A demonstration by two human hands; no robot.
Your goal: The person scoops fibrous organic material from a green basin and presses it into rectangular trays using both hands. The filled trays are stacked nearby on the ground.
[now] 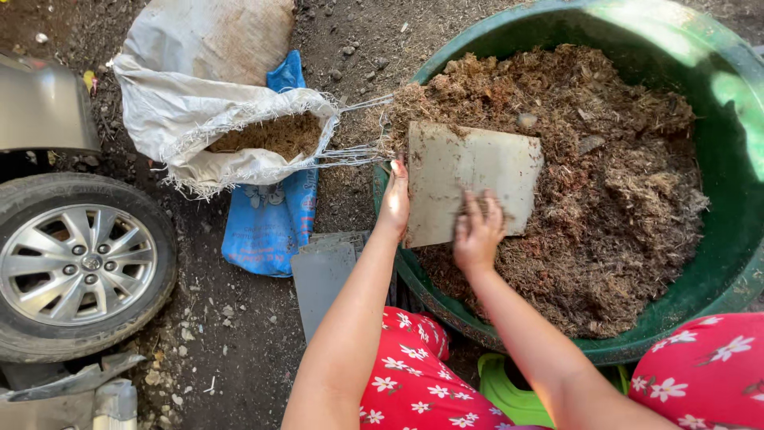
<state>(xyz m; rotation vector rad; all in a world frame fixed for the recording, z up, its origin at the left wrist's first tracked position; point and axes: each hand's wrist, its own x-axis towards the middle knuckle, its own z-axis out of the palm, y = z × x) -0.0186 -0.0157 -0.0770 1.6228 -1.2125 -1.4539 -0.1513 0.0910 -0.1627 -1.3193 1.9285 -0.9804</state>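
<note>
A flat grey board (469,179) lies on a heap of brown fibrous material (605,191) inside a big green tub (728,159). My left hand (395,199) grips the board's left edge at the tub rim. My right hand (477,231) presses on the board's near edge, fingers spread over it and dusted with fibres. An open white woven sack (199,119) with the same brown material inside lies on the ground to the left of the tub.
A car wheel (76,263) stands at the left edge. A blue bag (270,223) and a grey flat panel (322,275) lie on the dirt between sack and tub. A green stool (509,394) sits under me, between my red floral-clad knees.
</note>
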